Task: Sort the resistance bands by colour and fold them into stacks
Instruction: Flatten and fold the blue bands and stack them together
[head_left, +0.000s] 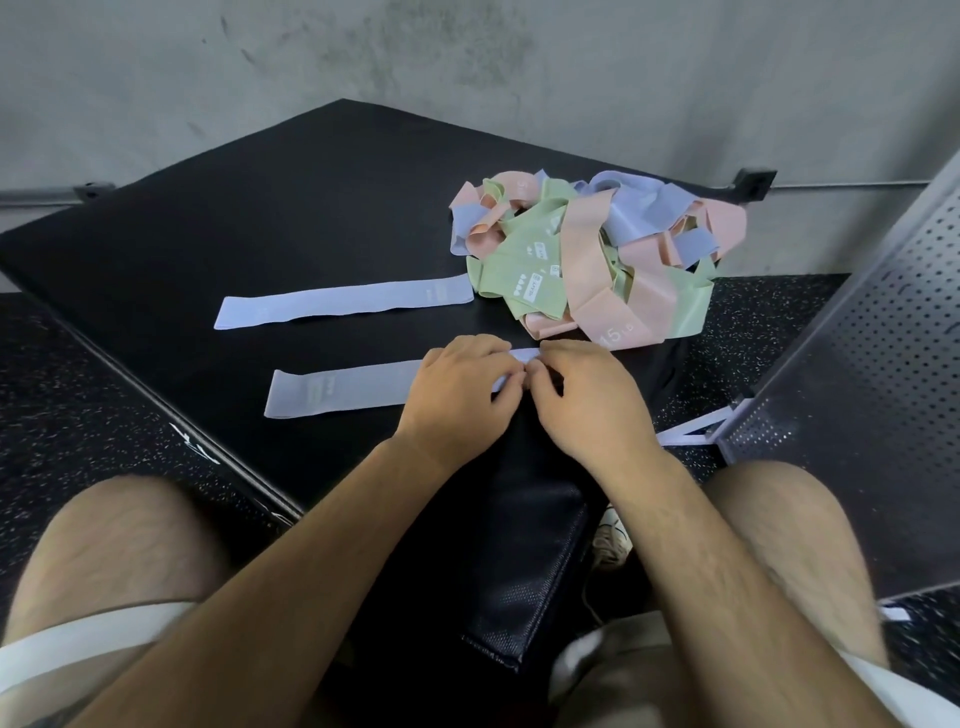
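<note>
Currently, left hand and right hand fingers pinch one lilac band; beyond them, second band lies flat; mixed pile unsorted.

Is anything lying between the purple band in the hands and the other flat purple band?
Nothing visible. Only bare black mat separates the near lavender fabric band from the far lavender band; the pastel tangled pile sits rightward.
</note>
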